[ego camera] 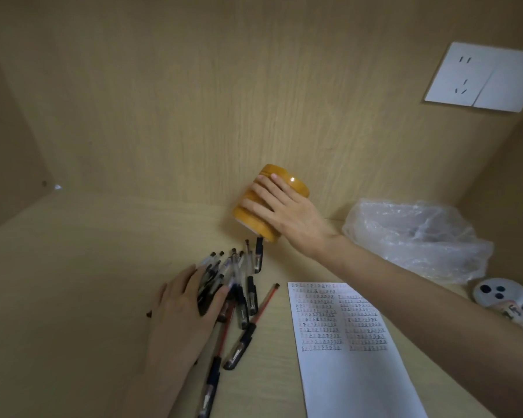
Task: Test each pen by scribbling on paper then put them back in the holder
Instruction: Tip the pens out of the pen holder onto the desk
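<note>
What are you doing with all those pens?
The right hand holds the yellow pen holder tipped over above the desk, mouth down. The pens lie spilled in a pile below it, and the left hand rests on them. A sheet of paper with rows of scribbles lies beside the pile.

Holder tipped over, pens spilled beside the paper.

I see the amber wooden holder tilted, mouth down-left, above a heap of black and clear pens, with a few red ones, on the worktop. The paper lies flat just right, its upper half covered in scribbled rows.
</note>
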`<state>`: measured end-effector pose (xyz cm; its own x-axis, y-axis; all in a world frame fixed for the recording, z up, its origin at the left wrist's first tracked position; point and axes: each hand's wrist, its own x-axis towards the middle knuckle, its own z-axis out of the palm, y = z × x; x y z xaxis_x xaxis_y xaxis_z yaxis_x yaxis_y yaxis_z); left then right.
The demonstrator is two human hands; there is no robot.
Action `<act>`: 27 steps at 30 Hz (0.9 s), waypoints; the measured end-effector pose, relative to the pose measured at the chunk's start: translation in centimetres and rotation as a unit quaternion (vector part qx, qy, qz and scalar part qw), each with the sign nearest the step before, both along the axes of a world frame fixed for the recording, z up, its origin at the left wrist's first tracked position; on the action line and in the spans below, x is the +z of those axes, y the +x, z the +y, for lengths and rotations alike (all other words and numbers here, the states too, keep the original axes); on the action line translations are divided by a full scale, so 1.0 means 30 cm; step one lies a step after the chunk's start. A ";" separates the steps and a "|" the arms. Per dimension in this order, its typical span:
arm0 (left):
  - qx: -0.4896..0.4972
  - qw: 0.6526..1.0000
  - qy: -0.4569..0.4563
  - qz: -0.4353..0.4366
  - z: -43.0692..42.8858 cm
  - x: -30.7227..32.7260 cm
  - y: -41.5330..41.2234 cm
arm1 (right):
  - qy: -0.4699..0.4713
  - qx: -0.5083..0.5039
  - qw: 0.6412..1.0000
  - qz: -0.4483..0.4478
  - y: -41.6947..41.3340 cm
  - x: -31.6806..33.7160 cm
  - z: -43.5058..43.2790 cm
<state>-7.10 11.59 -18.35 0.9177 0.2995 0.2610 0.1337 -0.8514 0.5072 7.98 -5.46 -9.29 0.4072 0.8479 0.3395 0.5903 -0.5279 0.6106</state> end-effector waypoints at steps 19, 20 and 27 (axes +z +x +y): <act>-0.081 0.990 -0.100 -0.055 -0.012 0.100 0.042 | 0.204 0.030 0.963 0.171 -0.073 -0.018 -0.020; -0.074 0.991 -0.099 -0.046 -0.003 0.089 0.033 | 0.216 0.014 0.960 0.177 -0.059 -0.024 -0.038; -0.058 0.996 -0.041 -0.057 0.016 0.048 -0.009 | 0.468 -0.099 0.795 0.373 -0.011 -0.080 -0.167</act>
<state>-7.38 12.07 -16.93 0.9129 0.2185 0.3448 -0.0249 -0.8132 0.5814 7.64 -10.47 -11.70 0.8853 0.2595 0.3860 0.4524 -0.6730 -0.5851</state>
